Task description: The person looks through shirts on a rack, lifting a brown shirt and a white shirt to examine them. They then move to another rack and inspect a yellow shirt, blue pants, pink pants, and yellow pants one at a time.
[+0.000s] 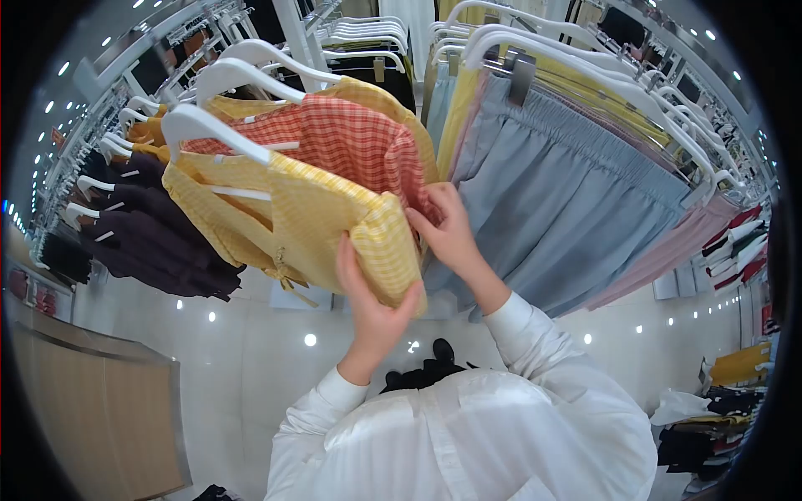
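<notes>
A yellow checked blouse (313,217) with a tied cord at its front hangs on a white hanger (209,129). My left hand (374,311) is closed around its sleeve from below, thumb on one side and fingers on the other. Directly behind hangs a red checked blouse (351,138). The fingers of my right hand (449,232) are bent onto the red sleeve's edge, close beside the yellow sleeve. Part of their grip is hidden by the cloth. Another yellow garment (380,98) hangs behind the red one.
Grey-blue elastic-waist trousers (560,184) hang clipped to the right, with pink trousers (668,246) beyond. Dark purple tops (159,225) hang at left. A wooden panel (92,409) stands low at left. The pale floor (242,376) is glossy.
</notes>
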Demonstrator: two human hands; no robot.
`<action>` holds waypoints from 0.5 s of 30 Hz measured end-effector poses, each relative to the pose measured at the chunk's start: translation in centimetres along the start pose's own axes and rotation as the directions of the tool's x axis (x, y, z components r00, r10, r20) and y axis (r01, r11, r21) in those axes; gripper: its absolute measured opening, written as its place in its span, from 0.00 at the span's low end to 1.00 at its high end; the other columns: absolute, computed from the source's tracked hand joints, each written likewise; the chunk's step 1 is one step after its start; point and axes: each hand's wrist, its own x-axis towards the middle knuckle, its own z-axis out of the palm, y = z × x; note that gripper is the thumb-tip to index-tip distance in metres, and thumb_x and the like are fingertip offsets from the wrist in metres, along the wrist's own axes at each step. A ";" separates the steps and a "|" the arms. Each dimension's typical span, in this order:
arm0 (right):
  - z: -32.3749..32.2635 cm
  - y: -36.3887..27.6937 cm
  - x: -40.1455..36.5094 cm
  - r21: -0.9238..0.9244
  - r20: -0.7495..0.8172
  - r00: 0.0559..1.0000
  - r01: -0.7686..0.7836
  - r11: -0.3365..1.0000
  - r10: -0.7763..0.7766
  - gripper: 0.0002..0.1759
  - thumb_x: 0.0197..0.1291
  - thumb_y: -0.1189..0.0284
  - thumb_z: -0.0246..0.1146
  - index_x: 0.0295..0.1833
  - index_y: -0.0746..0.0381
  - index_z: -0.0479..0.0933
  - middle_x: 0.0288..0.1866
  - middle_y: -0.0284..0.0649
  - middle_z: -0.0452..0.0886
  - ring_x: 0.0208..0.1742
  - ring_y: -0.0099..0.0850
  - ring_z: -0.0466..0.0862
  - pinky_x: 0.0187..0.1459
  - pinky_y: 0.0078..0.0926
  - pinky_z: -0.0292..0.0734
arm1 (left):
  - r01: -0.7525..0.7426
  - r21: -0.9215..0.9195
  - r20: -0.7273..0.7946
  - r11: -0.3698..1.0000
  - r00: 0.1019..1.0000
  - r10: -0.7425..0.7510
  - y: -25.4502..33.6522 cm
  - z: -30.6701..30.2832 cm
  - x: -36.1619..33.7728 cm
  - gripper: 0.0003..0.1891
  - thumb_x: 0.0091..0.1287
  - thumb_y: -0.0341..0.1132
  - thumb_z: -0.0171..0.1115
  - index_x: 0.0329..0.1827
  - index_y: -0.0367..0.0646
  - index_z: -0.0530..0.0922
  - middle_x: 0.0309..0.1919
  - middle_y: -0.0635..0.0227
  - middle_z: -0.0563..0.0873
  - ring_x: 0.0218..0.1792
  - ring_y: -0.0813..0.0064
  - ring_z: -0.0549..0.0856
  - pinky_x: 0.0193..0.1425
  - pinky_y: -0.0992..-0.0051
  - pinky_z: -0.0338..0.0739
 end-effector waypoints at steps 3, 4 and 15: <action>-0.1 -1.0 -0.9 0.074 0.081 0.996 -0.043 0.996 0.037 0.12 0.48 0.72 0.64 0.35 0.65 0.71 0.38 0.42 0.69 0.40 0.36 0.71 0.39 0.24 0.68 | 0.166 -0.126 -0.043 0.978 0.984 -0.172 -0.7 1.2 0.6 0.47 0.47 0.31 0.68 0.66 0.35 0.45 0.64 0.51 0.51 0.65 0.57 0.54 0.67 0.63 0.48; -0.3 -1.1 -1.3 0.048 0.177 0.966 0.182 0.982 -0.188 0.11 0.48 0.72 0.63 0.35 0.65 0.71 0.38 0.42 0.69 0.41 0.37 0.71 0.40 0.26 0.69 | 0.172 -0.111 -0.071 0.979 0.981 -0.180 -0.6 1.3 0.9 0.43 0.48 0.28 0.67 0.65 0.34 0.49 0.61 0.52 0.59 0.60 0.64 0.63 0.64 0.67 0.56; -2.2 0.3 0.0 0.289 0.154 0.979 0.083 0.954 -0.132 0.06 0.50 0.77 0.59 0.36 0.64 0.75 0.39 0.41 0.77 0.45 0.38 0.75 0.47 0.32 0.69 | 0.265 0.194 -0.350 0.944 0.918 -0.186 3.4 -3.0 0.5 0.15 0.49 0.18 0.53 0.43 0.32 0.74 0.37 0.61 0.80 0.39 0.75 0.79 0.45 0.76 0.71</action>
